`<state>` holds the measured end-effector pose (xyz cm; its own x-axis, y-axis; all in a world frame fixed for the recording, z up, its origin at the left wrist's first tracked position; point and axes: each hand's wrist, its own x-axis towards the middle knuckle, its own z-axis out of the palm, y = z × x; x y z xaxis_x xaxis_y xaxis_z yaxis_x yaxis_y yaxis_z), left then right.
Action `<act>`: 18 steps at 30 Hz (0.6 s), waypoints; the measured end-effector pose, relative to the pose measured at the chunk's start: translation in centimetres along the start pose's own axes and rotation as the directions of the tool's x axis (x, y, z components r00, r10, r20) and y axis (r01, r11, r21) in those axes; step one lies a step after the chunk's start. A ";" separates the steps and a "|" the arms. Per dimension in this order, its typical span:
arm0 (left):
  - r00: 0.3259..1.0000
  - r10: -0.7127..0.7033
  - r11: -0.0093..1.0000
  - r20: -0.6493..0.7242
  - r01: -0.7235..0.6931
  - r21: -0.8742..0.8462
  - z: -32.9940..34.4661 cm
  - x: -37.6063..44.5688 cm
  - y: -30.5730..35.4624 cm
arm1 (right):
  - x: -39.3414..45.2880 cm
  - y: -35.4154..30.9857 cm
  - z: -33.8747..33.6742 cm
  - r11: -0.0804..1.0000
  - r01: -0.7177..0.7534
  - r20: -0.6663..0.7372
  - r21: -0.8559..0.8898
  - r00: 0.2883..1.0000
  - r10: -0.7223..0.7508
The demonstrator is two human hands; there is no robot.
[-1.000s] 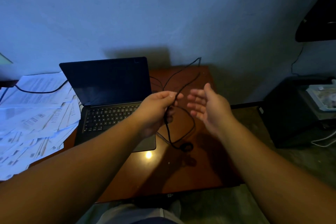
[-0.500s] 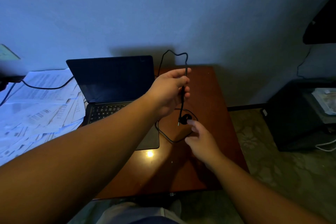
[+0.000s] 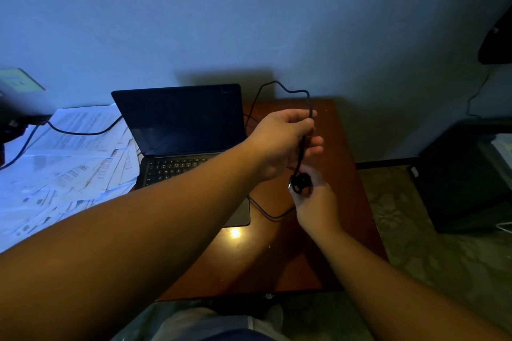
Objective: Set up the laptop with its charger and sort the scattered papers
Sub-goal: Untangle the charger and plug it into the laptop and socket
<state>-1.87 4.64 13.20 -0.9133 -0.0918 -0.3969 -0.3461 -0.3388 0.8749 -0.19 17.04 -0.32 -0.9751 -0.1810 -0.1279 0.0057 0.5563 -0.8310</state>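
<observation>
Hanging over the brown table (image 3: 340, 147), the black cord (image 3: 302, 147) is pinched in the left hand (image 3: 279, 141). Below, the right hand (image 3: 315, 202) grips its plug end (image 3: 300, 184). Beside them sits the open laptop (image 3: 182, 122), with papers (image 3: 69, 169) spread farther left.

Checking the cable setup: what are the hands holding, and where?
The left hand grips the charger cable partway along; the right hand holds its plug end.
</observation>
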 end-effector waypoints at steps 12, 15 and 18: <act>0.998 0.038 0.605 -0.054 0.020 0.796 -2.9 1.9 -3.5 | 0.3 -3.5 -0.3 0.467 -0.478 0.371 0.744 0.877 0.306; 0.981 -0.172 0.693 -0.091 0.186 0.697 -3.9 1.7 -4.9 | 0.6 -3.5 -0.8 0.375 -0.521 0.426 0.767 0.850 0.308; 0.980 -0.181 0.772 -0.087 0.196 0.605 -4.4 1.4 -5.4 | 0.7 -3.4 -1.2 0.337 -0.541 0.446 0.771 0.835 0.321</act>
<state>-0.32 2.28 6.68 -0.8135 -0.1104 -0.5710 -0.5761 0.2869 0.7654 -1.16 16.02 3.10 -0.7139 -0.3346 -0.6152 0.7003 -0.3396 -0.6279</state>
